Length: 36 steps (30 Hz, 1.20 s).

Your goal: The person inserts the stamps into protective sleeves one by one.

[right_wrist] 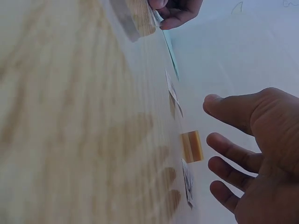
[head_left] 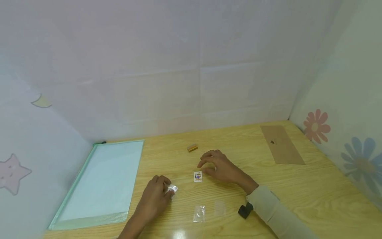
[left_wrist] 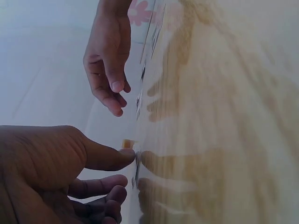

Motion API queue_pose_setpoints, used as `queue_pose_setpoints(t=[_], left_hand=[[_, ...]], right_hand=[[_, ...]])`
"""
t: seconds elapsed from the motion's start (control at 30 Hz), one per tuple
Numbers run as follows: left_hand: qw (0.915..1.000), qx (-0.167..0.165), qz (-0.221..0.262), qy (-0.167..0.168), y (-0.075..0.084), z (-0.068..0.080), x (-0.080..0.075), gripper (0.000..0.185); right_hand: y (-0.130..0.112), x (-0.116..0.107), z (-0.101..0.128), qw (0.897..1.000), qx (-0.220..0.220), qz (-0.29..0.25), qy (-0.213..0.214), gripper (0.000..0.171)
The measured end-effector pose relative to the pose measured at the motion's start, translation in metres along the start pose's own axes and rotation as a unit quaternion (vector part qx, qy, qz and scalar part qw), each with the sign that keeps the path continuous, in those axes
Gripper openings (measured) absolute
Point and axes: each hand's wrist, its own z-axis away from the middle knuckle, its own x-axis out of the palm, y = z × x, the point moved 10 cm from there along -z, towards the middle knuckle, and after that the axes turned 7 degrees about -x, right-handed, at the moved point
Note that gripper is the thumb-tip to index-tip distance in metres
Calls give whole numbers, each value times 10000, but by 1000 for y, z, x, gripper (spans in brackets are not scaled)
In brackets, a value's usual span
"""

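My left hand (head_left: 154,196) holds a small crinkled piece of clear plastic (head_left: 171,189) between thumb and fingers, low over the wooden table. In the left wrist view, the left hand's thumb (left_wrist: 112,158) reaches to the tabletop, with the other fingers curled below it. The right hand (head_left: 221,167) hovers by a small white card (head_left: 198,176) with a colourful figure on it. Its thumb and fingers are spread apart, with nothing between them. Seen from the right wrist, a thin flat piece (right_wrist: 188,184) lies on the table close to the right fingers, seen nearly edge-on.
A small brown-and-orange block (head_left: 192,147) lies behind the card. Two clear plastic sleeves lie in front, one shiny sleeve (head_left: 199,214) and one fainter sleeve (head_left: 220,209). A pale zip pouch (head_left: 99,182) covers the left side; a brown paper sheet (head_left: 283,145) lies far right.
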Motion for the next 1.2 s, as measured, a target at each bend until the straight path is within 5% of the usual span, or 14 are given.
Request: queue_pose_setpoints(t=[0.17, 0.43, 0.7, 1.2], left_hand=[[9988, 214, -316, 321, 21, 13, -3, 39], [9963, 765, -309, -225, 65, 46, 26, 57], [9917, 1092, -654, -172, 74, 51, 38, 47], [9891, 1408, -420, -121, 80, 50, 35, 20]], right_hand=[[1, 9, 2, 9991, 97, -223, -336, 24], [7, 17, 3, 9990, 122, -205, -386, 33], [11, 28, 4, 9991, -38, 143, -388, 35], [8, 27, 3, 9997, -22, -24, -224, 15]])
